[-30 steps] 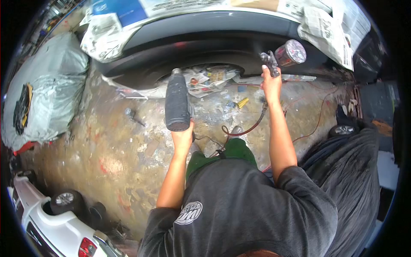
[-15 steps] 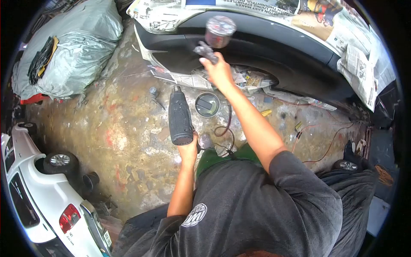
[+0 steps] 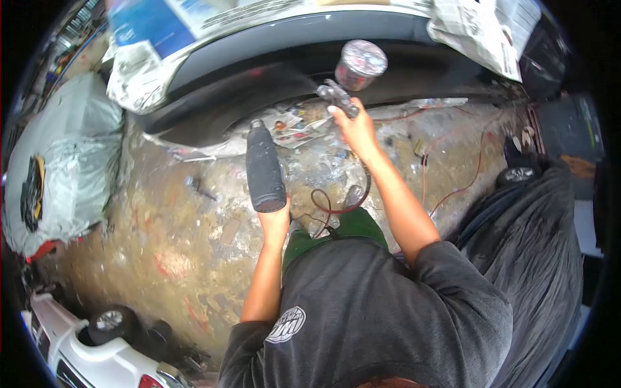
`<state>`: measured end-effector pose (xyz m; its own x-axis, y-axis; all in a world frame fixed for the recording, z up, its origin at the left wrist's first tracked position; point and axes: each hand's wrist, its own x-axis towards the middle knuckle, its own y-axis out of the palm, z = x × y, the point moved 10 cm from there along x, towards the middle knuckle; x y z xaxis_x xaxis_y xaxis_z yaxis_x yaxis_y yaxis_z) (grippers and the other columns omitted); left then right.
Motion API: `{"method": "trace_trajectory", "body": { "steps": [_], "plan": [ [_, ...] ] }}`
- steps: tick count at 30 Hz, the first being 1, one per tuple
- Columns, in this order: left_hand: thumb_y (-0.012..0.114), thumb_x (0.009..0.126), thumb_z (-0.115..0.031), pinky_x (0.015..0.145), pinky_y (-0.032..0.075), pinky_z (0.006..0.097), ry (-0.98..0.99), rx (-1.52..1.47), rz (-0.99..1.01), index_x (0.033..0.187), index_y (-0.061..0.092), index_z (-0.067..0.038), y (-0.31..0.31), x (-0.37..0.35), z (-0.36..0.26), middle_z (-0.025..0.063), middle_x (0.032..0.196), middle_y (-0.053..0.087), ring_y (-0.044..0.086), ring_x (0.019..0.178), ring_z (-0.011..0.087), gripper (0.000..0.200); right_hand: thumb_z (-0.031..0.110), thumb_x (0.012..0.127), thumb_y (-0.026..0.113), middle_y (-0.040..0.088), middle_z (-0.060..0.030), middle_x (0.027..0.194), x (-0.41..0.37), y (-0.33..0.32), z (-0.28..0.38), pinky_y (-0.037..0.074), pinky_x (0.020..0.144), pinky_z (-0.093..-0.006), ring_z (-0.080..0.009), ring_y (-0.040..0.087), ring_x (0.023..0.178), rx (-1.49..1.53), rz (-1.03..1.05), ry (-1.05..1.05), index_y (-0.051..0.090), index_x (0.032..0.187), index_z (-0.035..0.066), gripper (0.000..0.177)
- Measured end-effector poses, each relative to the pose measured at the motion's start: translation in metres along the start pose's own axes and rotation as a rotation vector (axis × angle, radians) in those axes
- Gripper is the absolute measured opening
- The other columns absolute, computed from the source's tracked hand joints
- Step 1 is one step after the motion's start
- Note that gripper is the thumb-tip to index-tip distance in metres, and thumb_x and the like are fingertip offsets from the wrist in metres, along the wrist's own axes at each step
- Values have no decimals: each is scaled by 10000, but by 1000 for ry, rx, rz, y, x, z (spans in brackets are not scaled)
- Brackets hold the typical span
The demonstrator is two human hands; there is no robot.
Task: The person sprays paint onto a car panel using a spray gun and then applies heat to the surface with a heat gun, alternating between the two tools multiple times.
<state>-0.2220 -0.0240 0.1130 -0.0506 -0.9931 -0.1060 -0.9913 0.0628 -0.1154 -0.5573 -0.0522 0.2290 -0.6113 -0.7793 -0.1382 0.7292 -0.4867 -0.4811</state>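
Note:
My right hand is wrapped around a paint spray gun with a paint-stained cup on it. A faint mist shows between its nozzle and the dark car panel in front. A hose hangs in a loop below this hand. My left hand is closed on a black heat gun, whose nozzle points forward at the lower edge of the panel. Its handle and most of my left fingers are hidden behind its body.
Newspaper masks the panel's edges. A covered vehicle stands at left, a white car at lower left. Dark draped cloth lies to the right. A small tool and a thin red hose lie on the stained floor.
My view and body have shifted right along the panel. The spray gun has moved right along it, and the heat gun's nozzle is now closer to the panel. Both hands keep their holds.

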Motion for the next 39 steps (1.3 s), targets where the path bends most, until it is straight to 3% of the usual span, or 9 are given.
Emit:
{"method": "trace_trajectory", "body": {
  "steps": [7, 12, 17, 19, 21, 23, 30, 37, 39],
  "plan": [
    [814, 819, -116, 967, 513, 372, -18, -78, 431, 1277, 607, 45, 152, -19, -89, 146, 1205, 699, 666, 1102, 248, 528, 372, 926, 758, 582, -7, 720, -3, -212, -100, 475, 454, -305, -110, 563, 559, 92, -475, 63, 642, 1152, 54, 406],
    [824, 813, -138, 895, 540, 336, 64, -134, 461, 1173, 677, 16, 192, -22, -101, 116, 1104, 735, 688, 1007, 189, 418, 313, 960, 712, 652, -47, 816, -26, -267, -138, 514, 457, -304, -134, 611, 585, 117, -665, 122, 627, 1143, 33, 345],
    [788, 836, -117, 923, 509, 361, -30, -35, 376, 1194, 649, 52, 147, -12, -70, 132, 1152, 700, 661, 1035, 223, 419, 354, 952, 727, 664, -61, 837, -21, -201, -137, 490, 439, -305, -129, 590, 550, 105, -490, 132, 632, 1161, 56, 376],
    [749, 870, -135, 899, 503, 352, 3, -2, 214, 1120, 674, 28, 106, -5, -50, 94, 1063, 704, 653, 989, 208, 308, 408, 943, 731, 707, -101, 897, -26, -146, -118, 531, 529, -384, -193, 649, 602, 54, -356, 176, 621, 1210, 51, 459],
    [726, 881, -129, 875, 500, 346, -28, 70, 117, 1059, 688, 6, 58, 3, -33, 66, 1003, 700, 646, 955, 193, 227, 459, 939, 720, 747, -177, 938, -22, -87, -99, 551, 655, -465, -342, 723, 707, -73, -373, -167, 603, 1262, 58, 528],
    [694, 887, -109, 839, 494, 334, -34, 106, 65, 986, 692, -22, 12, 12, 3, 35, 940, 680, 625, 895, 166, 132, 480, 930, 720, 746, -238, 973, -38, -23, -62, 549, 748, -508, -472, 719, 864, -189, -293, -215, 595, 1286, 79, 551],
    [638, 842, -49, 730, 448, 299, -169, 19, -89, 898, 639, -53, -82, -10, 13, 2, 829, 604, 566, 771, 133, 55, 455, 938, 711, 739, -213, 1014, -68, 162, -21, 555, 807, -540, -468, 691, 959, -225, 297, -194, 621, 1239, 149, 438],
    [702, 865, -114, 812, 496, 328, -169, 184, 0, 1006, 687, -19, -47, -10, 28, 49, 943, 676, 636, 876, 163, 170, 527, 912, 715, 725, -268, 952, -48, 104, -79, 548, 806, -524, -479, 695, 939, -89, 133, -22, 599, 1332, 150, 577],
    [737, 869, -162, 888, 504, 359, -158, 256, 87, 1105, 692, 17, -8, -7, 16, 93, 1040, 711, 660, 965, 214, 300, 454, 915, 747, 717, -154, 789, -34, 61, -125, 545, 622, -433, -322, 707, 714, 74, -39, 11, 606, 1302, 96, 545]
  ]
}}
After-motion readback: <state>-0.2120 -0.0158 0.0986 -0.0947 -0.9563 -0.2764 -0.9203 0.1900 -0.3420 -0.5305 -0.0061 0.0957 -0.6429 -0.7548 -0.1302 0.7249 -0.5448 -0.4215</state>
